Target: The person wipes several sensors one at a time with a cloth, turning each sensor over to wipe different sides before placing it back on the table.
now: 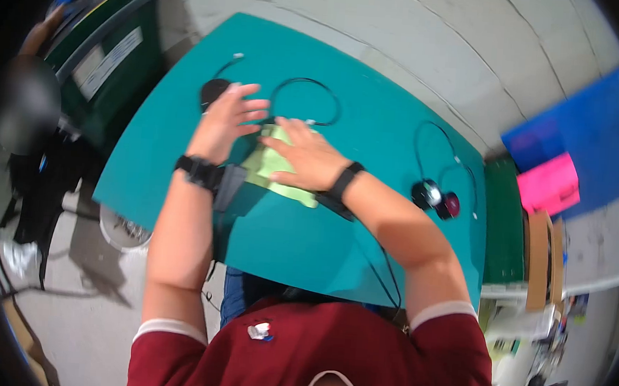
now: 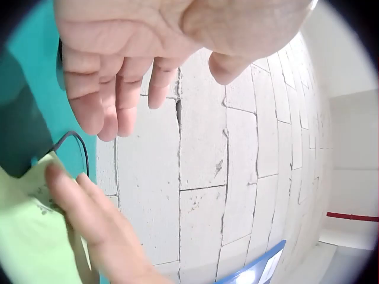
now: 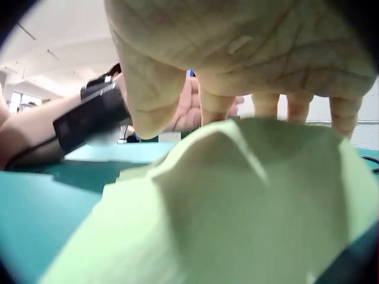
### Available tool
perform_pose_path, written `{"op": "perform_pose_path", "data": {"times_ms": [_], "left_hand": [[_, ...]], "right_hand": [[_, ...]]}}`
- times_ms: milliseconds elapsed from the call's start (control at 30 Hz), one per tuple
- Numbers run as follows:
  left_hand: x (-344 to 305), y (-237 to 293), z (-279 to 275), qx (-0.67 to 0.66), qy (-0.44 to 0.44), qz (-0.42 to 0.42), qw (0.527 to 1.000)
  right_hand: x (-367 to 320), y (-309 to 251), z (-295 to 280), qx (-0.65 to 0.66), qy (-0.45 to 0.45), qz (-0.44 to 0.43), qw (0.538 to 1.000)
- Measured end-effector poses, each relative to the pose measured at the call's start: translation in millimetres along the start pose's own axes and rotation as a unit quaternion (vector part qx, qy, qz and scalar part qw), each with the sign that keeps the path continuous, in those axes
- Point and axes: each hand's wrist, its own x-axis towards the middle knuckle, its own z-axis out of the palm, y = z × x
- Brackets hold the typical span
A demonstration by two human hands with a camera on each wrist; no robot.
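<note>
A creased, pale green cloth (image 1: pixel 292 190) lies on the teal table, with small dark marks printed on it in the left wrist view. My right hand (image 1: pixel 310 157) rests over it with fingers spread. In the right wrist view, the fingers (image 3: pixel 265 105) reach down to the cloth's far edge. My left hand (image 1: pixel 221 122) is raised just left of the cloth, fingers straight and palm turned toward the right hand. It holds nothing. Beyond it sits a dark round object (image 1: pixel 213 93), partly hidden by the hand. A black cable (image 1: pixel 306 80) loops behind the cloth.
Two round dark devices (image 1: pixel 426 194) with thin cables lie on the table's right side. A block wall (image 1: pixel 378 26) borders the far edge. To the left stand a dark green bin (image 1: pixel 111 57) and a white bucket (image 1: pixel 116 235). Another person (image 1: pixel 25 101) appears blurred at far left.
</note>
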Motion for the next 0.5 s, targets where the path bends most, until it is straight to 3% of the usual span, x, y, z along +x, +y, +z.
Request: {"op": "perform_pose_path", "data": {"times_ms": [100, 367, 433, 500], "left_hand": [[-3, 4, 3, 0.01, 0.007, 0.008, 1.0], [1, -3, 4, 0.038, -0.008, 0.014, 0.999], [-3, -2, 16, 0.031, -0.013, 0.059, 0.998], [-10, 1, 36, 0.049, -0.001, 0.051, 0.997]], "right_hand": [[10, 6, 5, 0.074, 0.008, 0.083, 0.994], [10, 6, 0, 0.128, 0.0, 0.141, 0.982], [0, 13, -7, 0.163, 0.118, 0.123, 0.972], [-16, 25, -19, 0.278, 0.227, 0.087, 0.929]]}}
